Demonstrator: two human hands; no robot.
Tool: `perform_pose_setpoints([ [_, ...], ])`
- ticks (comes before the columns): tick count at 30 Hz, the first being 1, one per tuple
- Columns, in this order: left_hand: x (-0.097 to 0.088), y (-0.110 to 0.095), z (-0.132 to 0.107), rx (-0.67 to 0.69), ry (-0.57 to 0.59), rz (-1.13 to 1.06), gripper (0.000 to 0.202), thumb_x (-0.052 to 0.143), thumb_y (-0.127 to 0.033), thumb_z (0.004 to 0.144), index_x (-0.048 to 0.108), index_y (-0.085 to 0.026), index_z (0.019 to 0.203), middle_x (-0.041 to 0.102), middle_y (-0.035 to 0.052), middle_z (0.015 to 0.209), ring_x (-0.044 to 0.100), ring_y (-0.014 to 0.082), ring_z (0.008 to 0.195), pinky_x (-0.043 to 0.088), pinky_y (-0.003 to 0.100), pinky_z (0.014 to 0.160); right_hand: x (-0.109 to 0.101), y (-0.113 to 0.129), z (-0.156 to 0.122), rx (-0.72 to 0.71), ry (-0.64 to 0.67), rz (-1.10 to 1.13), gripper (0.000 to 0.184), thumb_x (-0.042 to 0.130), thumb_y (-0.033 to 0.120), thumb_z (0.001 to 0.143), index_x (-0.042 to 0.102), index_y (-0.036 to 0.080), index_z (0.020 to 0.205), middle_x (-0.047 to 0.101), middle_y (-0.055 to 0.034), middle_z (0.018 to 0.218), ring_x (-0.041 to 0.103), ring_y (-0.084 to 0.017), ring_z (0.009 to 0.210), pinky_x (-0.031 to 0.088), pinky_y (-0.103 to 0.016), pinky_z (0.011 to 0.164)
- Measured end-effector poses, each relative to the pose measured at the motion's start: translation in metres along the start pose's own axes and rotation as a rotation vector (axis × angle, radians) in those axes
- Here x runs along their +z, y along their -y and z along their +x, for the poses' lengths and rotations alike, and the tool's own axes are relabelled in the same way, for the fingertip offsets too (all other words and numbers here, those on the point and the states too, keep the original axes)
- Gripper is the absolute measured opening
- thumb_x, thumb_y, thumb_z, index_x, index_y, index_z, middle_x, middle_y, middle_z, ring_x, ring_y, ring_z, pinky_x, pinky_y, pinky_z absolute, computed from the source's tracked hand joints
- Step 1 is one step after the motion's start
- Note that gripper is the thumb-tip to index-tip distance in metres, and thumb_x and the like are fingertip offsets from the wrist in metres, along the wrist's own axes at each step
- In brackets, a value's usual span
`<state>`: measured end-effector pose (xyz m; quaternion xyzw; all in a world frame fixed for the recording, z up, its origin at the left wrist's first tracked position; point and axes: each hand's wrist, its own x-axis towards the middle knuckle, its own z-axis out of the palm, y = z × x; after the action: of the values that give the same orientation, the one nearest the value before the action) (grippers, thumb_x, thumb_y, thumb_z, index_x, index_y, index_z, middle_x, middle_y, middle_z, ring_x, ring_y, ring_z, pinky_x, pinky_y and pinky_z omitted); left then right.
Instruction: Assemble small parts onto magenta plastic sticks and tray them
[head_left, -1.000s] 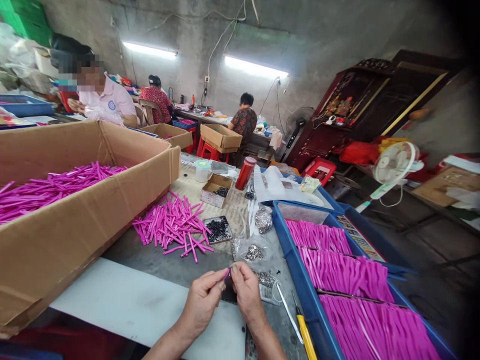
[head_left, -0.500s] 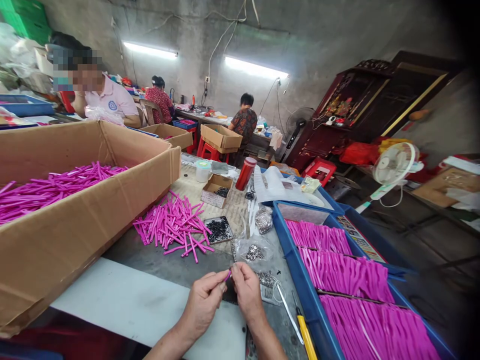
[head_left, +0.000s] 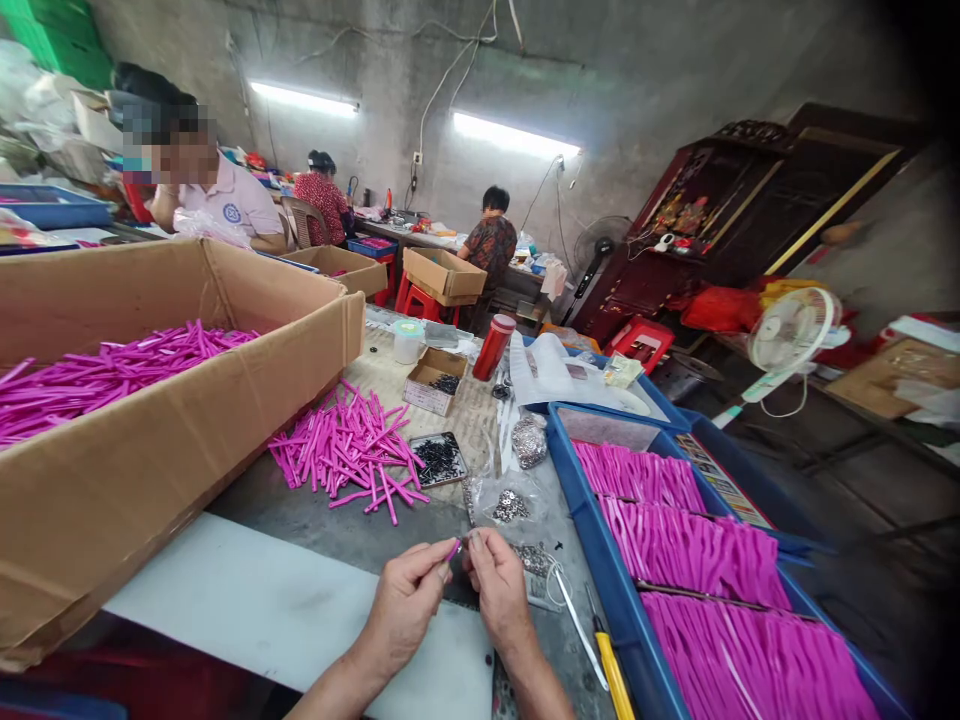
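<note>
My left hand (head_left: 411,592) pinches a magenta strip (head_left: 453,549), whose tip shows between thumb and forefinger. Close beside it, my right hand (head_left: 495,580) is closed in a pinch at the end of the strip; whatever tiny part it grips is too small to make out. Both hands are over the near edge of the table. Beyond them lie a heap of magenta strips (head_left: 345,450), a small tray of black pins (head_left: 439,460) and a plastic bag with small metal pieces (head_left: 511,505).
A large cardboard box (head_left: 150,430) of strips stands at left. At right, a blue crate (head_left: 600,570) holds rows of strips. A yellow-handled tool (head_left: 613,670), white tweezers-like tool (head_left: 581,630) and red flask (head_left: 493,347) are on the table. Several co-workers sit beyond.
Both hands stay almost in place, still pinching close together. The fingertips have shifted slightly and a little more of the strip's end shows. The view has moved very slightly.
</note>
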<state>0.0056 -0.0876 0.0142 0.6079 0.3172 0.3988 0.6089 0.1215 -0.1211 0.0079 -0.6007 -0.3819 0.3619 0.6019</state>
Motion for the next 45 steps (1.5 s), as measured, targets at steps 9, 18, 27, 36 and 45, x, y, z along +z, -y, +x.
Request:
perform_pose_setpoints([
  [9,-0.001,-0.002,0.0,0.058,0.008,0.076,0.027,0.046,-0.02,0.074,0.065,-0.015,0.092,0.043,-0.0012,0.058,0.04,0.0085,0.047,0.037,0.019,0.045,0.009,0.005,-0.008,-0.077,0.026,-0.106,0.024,0.045,0.035,0.075,0.046,0.017,0.06,0.039,0.0043,0.053,0.035,-0.009,0.05,0.031,-0.021,0.048],
  [18,-0.001,-0.007,-0.001,0.09,0.007,0.158,0.027,0.044,-0.021,0.075,0.066,-0.015,0.091,0.05,0.0013,0.06,0.045,0.0114,0.053,0.041,0.021,0.051,0.013,-0.002,-0.01,0.021,0.044,0.069,0.03,0.044,0.042,0.074,0.039,0.018,0.056,0.033,0.0053,0.051,0.03,-0.008,0.047,0.027,-0.02,0.043],
  [27,0.002,-0.008,-0.001,0.089,0.008,0.157,0.026,0.046,-0.023,0.074,0.067,-0.015,0.087,0.048,0.0005,0.056,0.043,0.0109,0.051,0.039,0.02,0.048,0.008,-0.002,-0.009,0.024,0.034,0.078,0.031,0.045,0.042,0.074,0.04,0.018,0.054,0.034,0.0053,0.05,0.031,-0.008,0.047,0.028,-0.02,0.044],
  [36,0.002,-0.001,0.0,0.035,-0.005,0.086,0.026,0.047,-0.024,0.073,0.066,-0.014,0.089,0.047,0.0003,0.057,0.041,0.0097,0.049,0.038,0.018,0.044,0.009,-0.001,-0.007,0.025,-0.003,0.075,0.024,0.054,0.038,0.068,0.045,0.017,0.06,0.038,0.005,0.053,0.035,-0.009,0.049,0.031,-0.02,0.046],
  [45,0.002,0.001,-0.001,0.024,-0.015,0.05,0.027,0.048,-0.022,0.072,0.066,-0.014,0.09,0.046,-0.0007,0.056,0.039,0.0081,0.045,0.037,0.018,0.042,0.008,0.001,-0.007,0.027,-0.016,0.094,0.023,0.055,0.039,0.067,0.047,0.017,0.063,0.039,0.0055,0.052,0.034,-0.008,0.046,0.03,-0.019,0.042],
])
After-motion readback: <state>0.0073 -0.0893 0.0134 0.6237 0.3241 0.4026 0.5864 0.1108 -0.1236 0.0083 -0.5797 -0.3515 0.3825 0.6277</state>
